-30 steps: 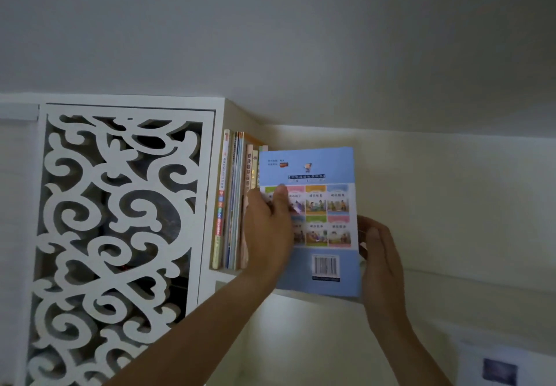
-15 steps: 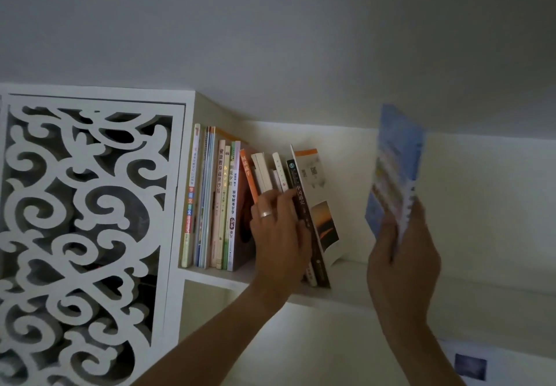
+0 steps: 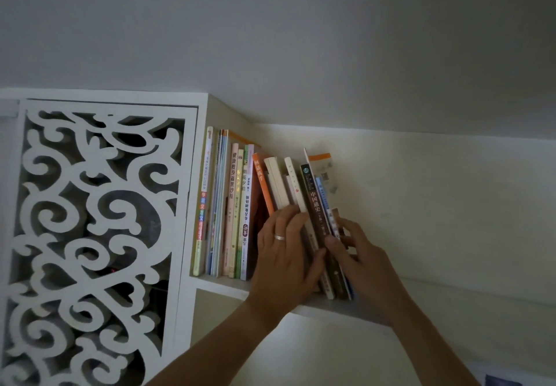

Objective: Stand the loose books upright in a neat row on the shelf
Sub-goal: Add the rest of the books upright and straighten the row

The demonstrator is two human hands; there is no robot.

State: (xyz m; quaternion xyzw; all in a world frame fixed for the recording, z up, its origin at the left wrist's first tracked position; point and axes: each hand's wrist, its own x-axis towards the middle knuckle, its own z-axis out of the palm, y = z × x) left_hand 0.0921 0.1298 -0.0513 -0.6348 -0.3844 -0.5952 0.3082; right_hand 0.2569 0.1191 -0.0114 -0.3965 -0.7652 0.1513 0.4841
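Leaning to the left on the white shelf (image 3: 222, 287), a cluster of thin paperbacks (image 3: 281, 184) with orange, cream and white spines tilts toward a straighter group of upright books (image 3: 230, 205) that stands against the shelf's left wall. At the right end of the leaning cluster sits a dark brown book (image 3: 316, 205) with pale printed characters down its glossy spine, and just beside it a slim blue book (image 3: 321, 193) shows only its narrow edge; a taller pale cover with an orange band rises behind them. The left hand (image 3: 285, 253), a plain silver ring (image 3: 279, 237) on one finger, lies flat against the spines with fingers straight and the thumb pressed to the brown book's lower spine. The right hand (image 3: 358, 253) curls round the outer side of the blue book, thumb on the spine edge, fingers hidden behind the cover. To the left stands a white panel (image 3: 90, 235) cut through with curling scrollwork, dark behind. Smooth matte grey ceiling (image 3: 301, 39) spreads above.
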